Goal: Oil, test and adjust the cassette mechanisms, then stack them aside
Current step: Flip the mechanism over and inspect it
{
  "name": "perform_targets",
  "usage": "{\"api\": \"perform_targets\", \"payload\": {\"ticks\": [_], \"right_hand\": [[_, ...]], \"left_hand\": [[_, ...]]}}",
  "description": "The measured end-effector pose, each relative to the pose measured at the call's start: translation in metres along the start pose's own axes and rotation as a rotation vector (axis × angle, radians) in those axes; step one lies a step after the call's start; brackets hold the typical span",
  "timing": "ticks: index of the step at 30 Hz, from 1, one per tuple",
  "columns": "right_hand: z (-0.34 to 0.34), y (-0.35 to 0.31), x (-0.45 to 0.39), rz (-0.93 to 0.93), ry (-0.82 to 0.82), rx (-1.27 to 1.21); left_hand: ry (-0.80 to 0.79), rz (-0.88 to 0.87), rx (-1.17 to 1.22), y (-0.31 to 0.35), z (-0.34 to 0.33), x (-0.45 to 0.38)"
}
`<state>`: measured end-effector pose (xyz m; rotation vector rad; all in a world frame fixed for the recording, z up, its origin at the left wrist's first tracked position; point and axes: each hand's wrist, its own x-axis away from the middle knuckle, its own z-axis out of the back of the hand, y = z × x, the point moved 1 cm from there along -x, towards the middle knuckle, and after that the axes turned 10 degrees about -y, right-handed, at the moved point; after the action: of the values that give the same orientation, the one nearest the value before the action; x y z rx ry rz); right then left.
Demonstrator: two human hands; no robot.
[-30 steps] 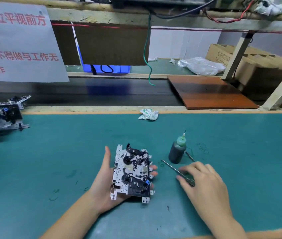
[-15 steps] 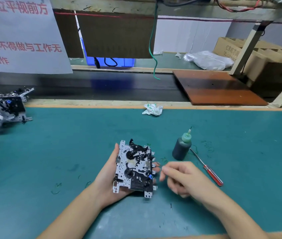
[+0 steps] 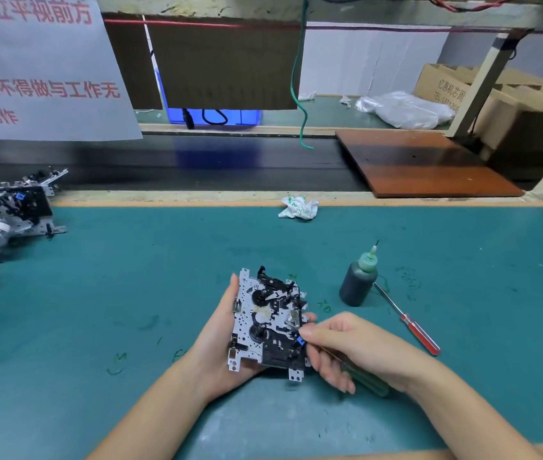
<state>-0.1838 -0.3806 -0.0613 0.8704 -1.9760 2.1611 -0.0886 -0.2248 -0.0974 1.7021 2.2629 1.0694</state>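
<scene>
My left hand (image 3: 218,340) cradles a cassette mechanism (image 3: 268,322), a perforated metal plate with black reels and a small blue part, low over the green mat. At the mechanism's right edge my right hand (image 3: 351,346) grips a green-handled screwdriver (image 3: 364,380); the shaft runs under the fingers toward the blue part and its tip is hidden. A dark oil bottle (image 3: 358,282) with a green needle nozzle stands upright to the right. Beside it lies a red-handled screwdriver (image 3: 407,322).
A heap of several cassette mechanisms (image 3: 4,217) sits at the mat's far left. A crumpled white-green wipe (image 3: 298,207) lies at the mat's far edge. Behind it run a dark conveyor belt (image 3: 197,167) and a brown board (image 3: 424,164).
My right hand left the spot by the bottle, now grips the green-handled screwdriver and has come to the mechanism's right edge. The red-handled screwdriver lies uncovered on the mat.
</scene>
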Motion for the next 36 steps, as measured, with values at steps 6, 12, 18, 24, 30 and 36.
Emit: {"api": "perform_targets", "payload": {"ticks": [6,12,18,24,30,36], "right_hand": [[0.0,0.003,0.002,-0.008,-0.011,0.011],[0.003,-0.003,0.005,-0.047,-0.012,0.163],[0.008,-0.003,0.0,-0.096,-0.053,0.237],[0.01,-0.001,-0.001,-0.135,-0.085,0.313],[0.014,-0.004,0.0,-0.182,-0.125,0.365],[0.014,-0.002,0.002,-0.138,-0.102,0.378]], "left_hand": [[0.012,0.007,-0.009,0.001,-0.002,0.0],[0.071,0.01,-0.012,0.001,-0.004,-0.001],[0.115,0.004,-0.015,0.0,-0.004,-0.004],[0.122,0.015,-0.027,0.0,-0.007,-0.003],[0.125,0.01,-0.025,0.0,-0.01,-0.002],[0.084,0.031,-0.042,0.002,-0.01,0.001]]}}
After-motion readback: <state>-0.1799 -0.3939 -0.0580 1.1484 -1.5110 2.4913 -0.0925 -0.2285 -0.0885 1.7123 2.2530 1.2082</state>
